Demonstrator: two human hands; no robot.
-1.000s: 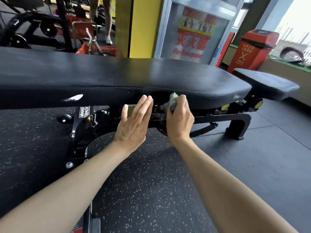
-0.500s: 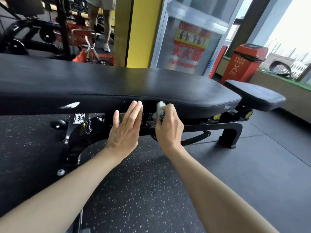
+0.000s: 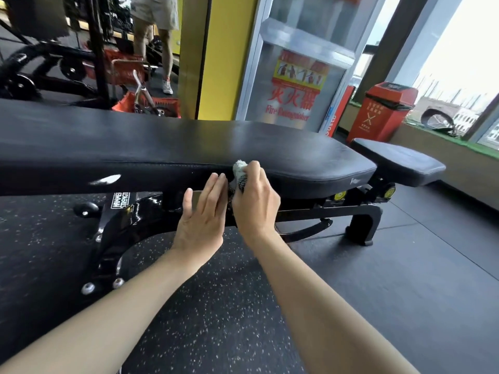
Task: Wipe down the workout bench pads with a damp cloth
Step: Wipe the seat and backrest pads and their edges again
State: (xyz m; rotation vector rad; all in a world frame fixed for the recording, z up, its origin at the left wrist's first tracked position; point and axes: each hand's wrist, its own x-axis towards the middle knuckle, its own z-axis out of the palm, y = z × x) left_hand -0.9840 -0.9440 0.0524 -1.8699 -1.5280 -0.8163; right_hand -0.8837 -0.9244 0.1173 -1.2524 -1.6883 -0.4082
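A speckled black rubber floor [image 3: 216,306] runs under the bench, whose long black back pad [image 3: 162,147] lies flat with the smaller seat pad [image 3: 399,163] beyond its right end, both on a glossy black frame [image 3: 337,211]. Behind stand a yellow pillar [image 3: 226,55], a fire extinguisher cabinet [image 3: 294,85] and a red bin [image 3: 383,114] by the window. The left hand [image 3: 201,225] reaches up flat, fingers straight and together, holding nothing, its tips at the pad's near side. Just beside it, the right hand [image 3: 255,203] curls around the cloth [image 3: 240,171], pressing it to that same edge. The cloth is bunched, pale with a dark checked patch.
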